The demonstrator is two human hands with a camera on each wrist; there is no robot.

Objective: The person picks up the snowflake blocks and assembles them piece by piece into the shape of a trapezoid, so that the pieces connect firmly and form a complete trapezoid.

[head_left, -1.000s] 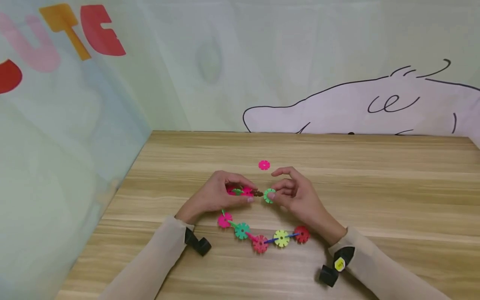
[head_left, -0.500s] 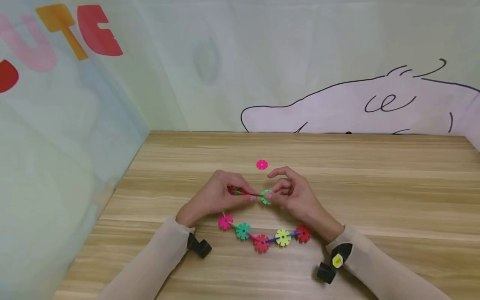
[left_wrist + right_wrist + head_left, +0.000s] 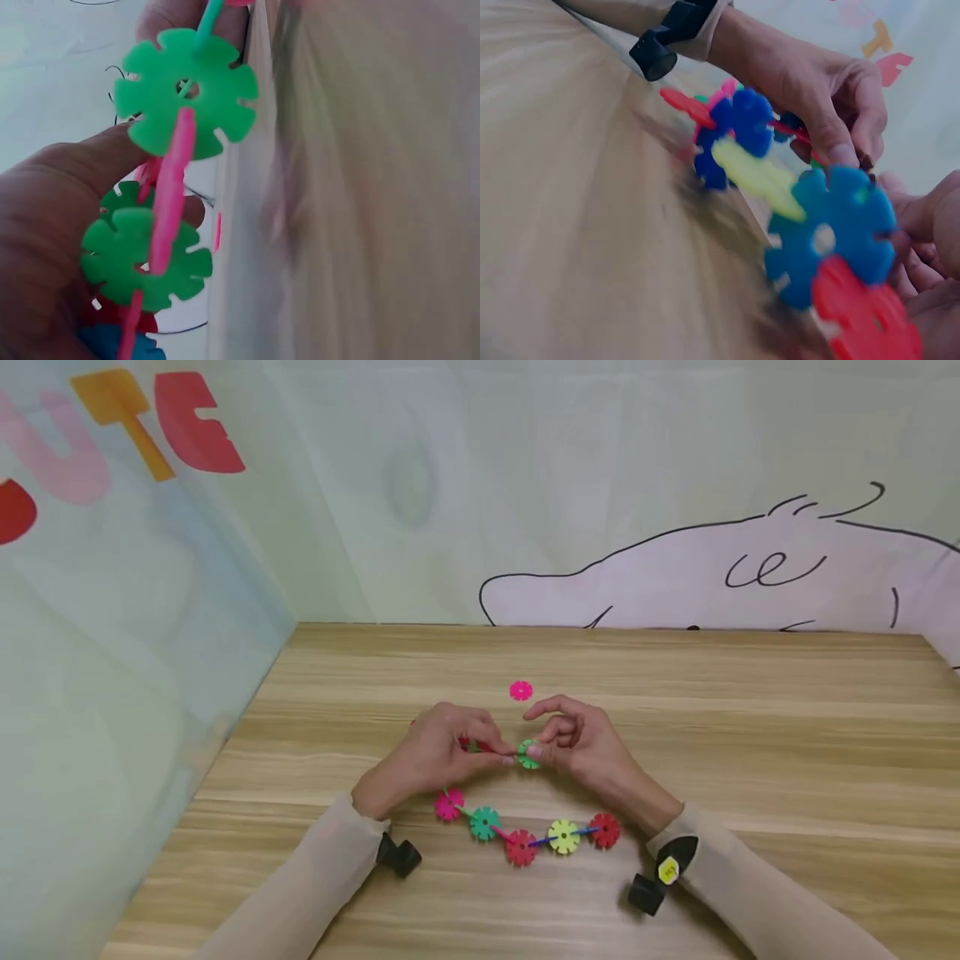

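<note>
A chain of slotted plastic snowflake discs runs from my left hand [image 3: 427, 752] round toward me, with a pink disc [image 3: 448, 805], a teal disc [image 3: 485, 823] and a red end disc [image 3: 604, 831] among its links. My left thumb and fingers pinch the chain's other end, where a brown disc [image 3: 865, 160] shows in the right wrist view. Between the thumb and fingers of my right hand [image 3: 596, 747] is a light green disc [image 3: 528, 755], its edge meeting the chain's end. Whether their slots interlock cannot be seen. Green discs [image 3: 187, 94] of the chain hang close in the left wrist view.
A loose pink disc [image 3: 521, 691] lies flat on the wooden table [image 3: 787, 743], beyond both hands. Printed cloth walls [image 3: 360, 485] stand along the table's back and left edges. Each wrist carries a small black camera [image 3: 647, 893].
The gap between the green disc and the chain's end has closed. The brown end has turned edge-on in the left hand. The loose pink disc still lies on the table.
</note>
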